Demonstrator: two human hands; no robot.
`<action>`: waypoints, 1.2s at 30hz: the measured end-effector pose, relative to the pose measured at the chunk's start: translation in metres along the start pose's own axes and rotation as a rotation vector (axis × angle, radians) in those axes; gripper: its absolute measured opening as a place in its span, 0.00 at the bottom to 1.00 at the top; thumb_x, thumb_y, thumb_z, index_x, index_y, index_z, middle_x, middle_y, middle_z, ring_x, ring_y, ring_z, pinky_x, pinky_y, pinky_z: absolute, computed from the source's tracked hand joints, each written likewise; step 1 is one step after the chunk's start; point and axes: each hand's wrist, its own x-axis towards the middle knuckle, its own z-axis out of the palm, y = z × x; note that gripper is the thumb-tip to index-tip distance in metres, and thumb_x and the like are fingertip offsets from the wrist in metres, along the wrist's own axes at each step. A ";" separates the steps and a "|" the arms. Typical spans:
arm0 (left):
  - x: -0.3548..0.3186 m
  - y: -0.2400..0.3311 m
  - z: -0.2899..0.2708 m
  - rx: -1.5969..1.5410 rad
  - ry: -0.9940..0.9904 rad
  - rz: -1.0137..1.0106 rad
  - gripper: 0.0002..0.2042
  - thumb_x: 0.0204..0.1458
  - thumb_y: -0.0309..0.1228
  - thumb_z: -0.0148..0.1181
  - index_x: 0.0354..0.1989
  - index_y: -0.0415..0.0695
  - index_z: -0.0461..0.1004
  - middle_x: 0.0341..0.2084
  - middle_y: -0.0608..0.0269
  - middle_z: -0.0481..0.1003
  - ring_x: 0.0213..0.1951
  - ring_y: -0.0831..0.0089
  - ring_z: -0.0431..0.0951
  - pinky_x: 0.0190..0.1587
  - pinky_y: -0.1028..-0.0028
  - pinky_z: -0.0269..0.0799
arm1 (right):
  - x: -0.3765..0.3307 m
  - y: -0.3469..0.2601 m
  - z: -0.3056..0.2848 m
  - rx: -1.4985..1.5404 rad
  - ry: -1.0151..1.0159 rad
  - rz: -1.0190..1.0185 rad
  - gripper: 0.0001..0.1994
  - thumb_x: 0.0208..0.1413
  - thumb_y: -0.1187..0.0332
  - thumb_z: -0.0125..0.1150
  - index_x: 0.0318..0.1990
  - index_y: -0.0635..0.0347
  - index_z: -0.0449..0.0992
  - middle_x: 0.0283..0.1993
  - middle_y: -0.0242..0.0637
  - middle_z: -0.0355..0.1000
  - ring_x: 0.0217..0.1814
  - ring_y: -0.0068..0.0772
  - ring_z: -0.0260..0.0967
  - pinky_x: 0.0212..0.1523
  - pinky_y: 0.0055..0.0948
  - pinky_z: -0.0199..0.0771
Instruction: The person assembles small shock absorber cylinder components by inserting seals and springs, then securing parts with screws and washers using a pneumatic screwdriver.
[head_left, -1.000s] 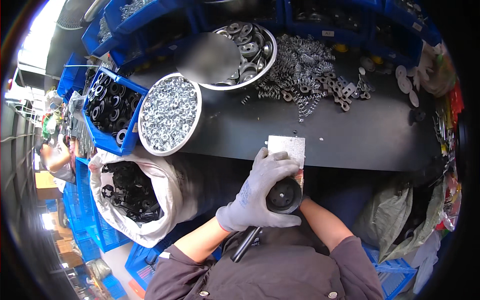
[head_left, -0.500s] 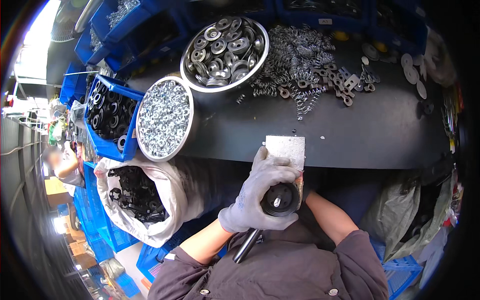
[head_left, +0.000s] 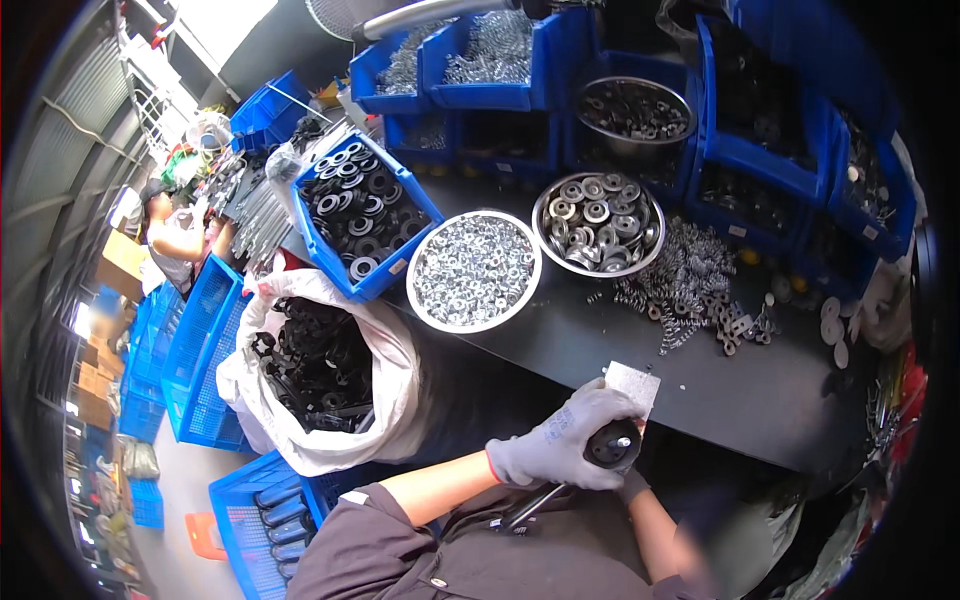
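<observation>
Grey-gloved left hand (head_left: 560,445) clenched in a grip on a black round part (head_left: 612,443); right hand's grip hidden beneath.

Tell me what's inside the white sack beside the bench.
The white sack holds black parts, ring-shaped and elongated, heaped near its open mouth. Whatever lies deeper is covered by that heap and the sack's wall.

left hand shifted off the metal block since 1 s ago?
No. The left hand still grips the black round part at the near edge of the metal block.
</observation>
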 end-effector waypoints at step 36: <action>0.006 0.067 -0.138 -0.666 0.419 -0.736 0.08 0.59 0.29 0.61 0.41 0.38 0.77 0.31 0.61 0.81 0.28 0.80 0.77 0.29 0.82 0.72 | -0.035 -0.279 -0.048 -0.225 0.487 -0.375 0.14 0.43 0.85 0.59 0.40 0.66 0.79 0.38 0.43 0.77 0.34 0.31 0.75 0.37 0.26 0.76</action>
